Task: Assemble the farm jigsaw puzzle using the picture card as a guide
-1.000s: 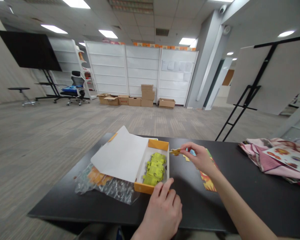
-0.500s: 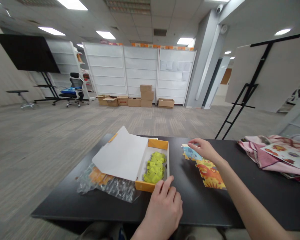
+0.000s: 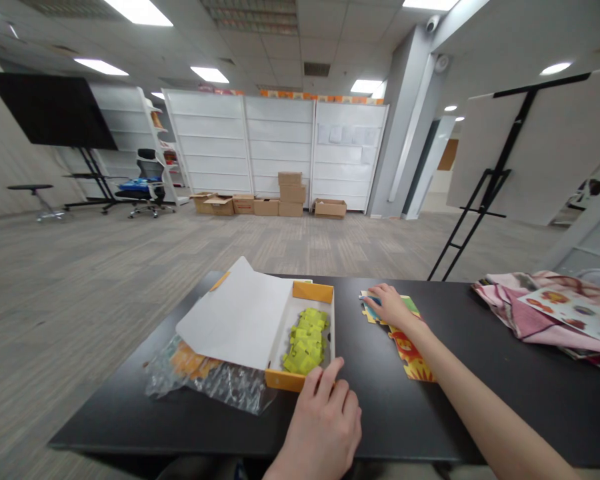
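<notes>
My right hand [image 3: 391, 305] lies palm down with its fingers stretched over the blue jigsaw piece [image 3: 368, 313], pressing or resting on it. Beside that hand shows a green puzzle part [image 3: 411, 305]. A yellow and orange lion piece [image 3: 414, 357] joins the group on the near side, partly covered by my right wrist. My left hand [image 3: 327, 413] rests with fingers loosely apart at the near right corner of an orange and white box [image 3: 286, 381]; its thumb is hidden. Yellow-green jigsaw pieces [image 3: 306, 341], lying back side up, are inside the box.
The box's white lid flap [image 3: 237, 320] leans left over a clear plastic bag [image 3: 230, 387] with orange pieces [image 3: 193, 362]. At the right of the black table [image 3: 480, 413] lie a pink cloth [image 3: 510, 313] and a picture sheet [image 3: 570, 320]. An easel-like stand [image 3: 485, 193] rises beyond.
My right hand has come down flatter onto the blue piece, and a green part now shows beside it. My left hand stays at the box corner. The view has shifted slightly.
</notes>
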`<state>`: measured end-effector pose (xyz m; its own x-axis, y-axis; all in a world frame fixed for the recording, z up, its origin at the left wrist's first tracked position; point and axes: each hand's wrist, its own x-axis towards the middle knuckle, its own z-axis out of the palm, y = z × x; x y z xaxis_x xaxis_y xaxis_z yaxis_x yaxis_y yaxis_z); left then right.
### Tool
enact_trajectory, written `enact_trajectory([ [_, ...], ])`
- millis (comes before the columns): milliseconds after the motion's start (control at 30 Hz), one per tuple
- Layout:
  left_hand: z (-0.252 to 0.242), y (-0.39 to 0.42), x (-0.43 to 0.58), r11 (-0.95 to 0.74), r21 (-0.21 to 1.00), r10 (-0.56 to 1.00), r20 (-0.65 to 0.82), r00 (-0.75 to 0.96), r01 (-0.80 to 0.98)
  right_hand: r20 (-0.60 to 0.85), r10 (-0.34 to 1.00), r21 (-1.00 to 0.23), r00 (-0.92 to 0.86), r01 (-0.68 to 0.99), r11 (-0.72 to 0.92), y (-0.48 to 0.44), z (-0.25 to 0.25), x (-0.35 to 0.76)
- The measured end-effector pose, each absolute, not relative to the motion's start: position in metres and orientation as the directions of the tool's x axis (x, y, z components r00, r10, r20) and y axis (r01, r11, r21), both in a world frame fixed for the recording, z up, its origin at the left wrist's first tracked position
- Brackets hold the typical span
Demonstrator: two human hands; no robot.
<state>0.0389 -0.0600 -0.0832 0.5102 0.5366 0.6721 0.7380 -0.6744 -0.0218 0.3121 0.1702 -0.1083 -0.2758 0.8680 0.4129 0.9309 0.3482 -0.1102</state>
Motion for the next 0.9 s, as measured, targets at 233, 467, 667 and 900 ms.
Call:
enact_trajectory([
  [233, -0.085, -0.059, 0.038, -0.682, -0.020, 0.527, 0.680, 0.510, 0.731, 0.489, 0.835, -0.090, -0.251, 0.938, 0.335, 0.174, -0.109, 0.310],
  [467, -0.087, -0.060, 0.038, -0.673, -0.012, 0.552, 0.657, 0.513, 0.740, 0.549, 0.800, -0.155, -0.245, 0.910, 0.385, 0.177, -0.099, 0.320],
  [667, -0.084, -0.061, 0.038, -0.668, -0.018, 0.557, 0.650, 0.516, 0.744, 0.606, 0.750, -0.170, -0.266, 0.878, 0.448, 0.174, -0.089, 0.319],
  [900, -0.083, -0.061, 0.038, -0.671, -0.019, 0.553, 0.653, 0.518, 0.741, 0.577, 0.770, -0.166, -0.272, 0.884, 0.437, 0.162, -0.077, 0.317],
])
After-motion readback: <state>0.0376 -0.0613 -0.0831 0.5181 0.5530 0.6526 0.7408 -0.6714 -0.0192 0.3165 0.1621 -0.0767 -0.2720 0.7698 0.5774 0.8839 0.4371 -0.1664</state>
